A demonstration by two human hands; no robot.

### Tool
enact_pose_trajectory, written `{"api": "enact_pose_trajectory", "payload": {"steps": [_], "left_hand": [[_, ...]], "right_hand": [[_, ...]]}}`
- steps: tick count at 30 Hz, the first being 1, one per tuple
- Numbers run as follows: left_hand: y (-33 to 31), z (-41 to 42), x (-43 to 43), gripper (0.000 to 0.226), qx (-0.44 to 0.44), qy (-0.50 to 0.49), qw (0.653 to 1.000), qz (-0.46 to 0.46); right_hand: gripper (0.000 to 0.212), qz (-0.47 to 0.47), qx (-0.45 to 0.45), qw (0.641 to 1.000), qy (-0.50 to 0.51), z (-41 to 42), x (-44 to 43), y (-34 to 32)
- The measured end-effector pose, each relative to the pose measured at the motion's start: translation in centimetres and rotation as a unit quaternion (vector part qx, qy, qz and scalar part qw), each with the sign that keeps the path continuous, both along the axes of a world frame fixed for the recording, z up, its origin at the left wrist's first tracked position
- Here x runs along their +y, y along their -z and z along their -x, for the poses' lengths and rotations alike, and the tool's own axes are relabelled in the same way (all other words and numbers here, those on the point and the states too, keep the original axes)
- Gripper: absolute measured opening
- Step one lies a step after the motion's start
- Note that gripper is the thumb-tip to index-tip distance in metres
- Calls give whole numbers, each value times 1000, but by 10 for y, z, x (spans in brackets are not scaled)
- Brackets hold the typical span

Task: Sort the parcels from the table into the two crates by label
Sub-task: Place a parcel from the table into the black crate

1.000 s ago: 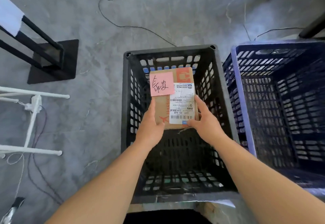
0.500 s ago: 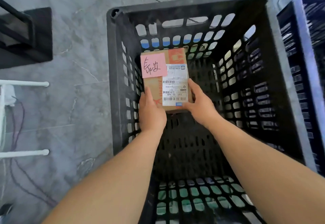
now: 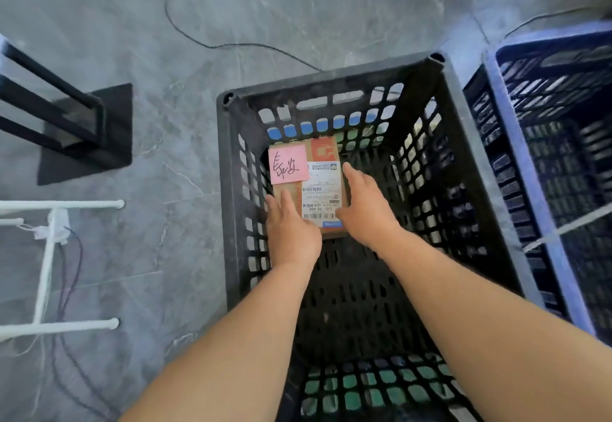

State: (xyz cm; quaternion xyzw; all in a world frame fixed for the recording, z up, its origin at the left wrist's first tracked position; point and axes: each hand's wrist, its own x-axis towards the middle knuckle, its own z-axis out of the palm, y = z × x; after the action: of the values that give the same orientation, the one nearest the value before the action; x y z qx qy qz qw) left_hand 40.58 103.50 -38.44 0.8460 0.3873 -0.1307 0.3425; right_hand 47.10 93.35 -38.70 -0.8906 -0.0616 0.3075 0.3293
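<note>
Pointing lengthwise away, parcel (image 3: 308, 186) label-up

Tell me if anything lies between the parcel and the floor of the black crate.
Nothing visible does. The parcel sits low in the far left corner of the black crate, with the left hand and right hand on it. The crate floor around it shows only bare grid.
</note>
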Motion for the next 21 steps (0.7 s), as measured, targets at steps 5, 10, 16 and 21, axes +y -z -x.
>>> {"api": "enact_pose_trajectory", "payload": {"steps": [5, 10, 16, 21], "left_hand": [[-64, 2, -18, 63, -56, 67, 994, -59], [-144, 7, -43, 64, -91, 112, 982, -122], [-241, 24, -83, 66, -110, 163, 956, -219], [-308, 35, -121, 67, -121, 203, 930, -282]], "right_hand": [[82, 2, -46, 999, -15, 4, -14, -62], [80, -11, -90, 996, -19, 11, -42, -133], [80, -25, -155, 987, -35, 22, -91, -231], [80, -6, -215, 975, -51, 33, -141, -309]]}}
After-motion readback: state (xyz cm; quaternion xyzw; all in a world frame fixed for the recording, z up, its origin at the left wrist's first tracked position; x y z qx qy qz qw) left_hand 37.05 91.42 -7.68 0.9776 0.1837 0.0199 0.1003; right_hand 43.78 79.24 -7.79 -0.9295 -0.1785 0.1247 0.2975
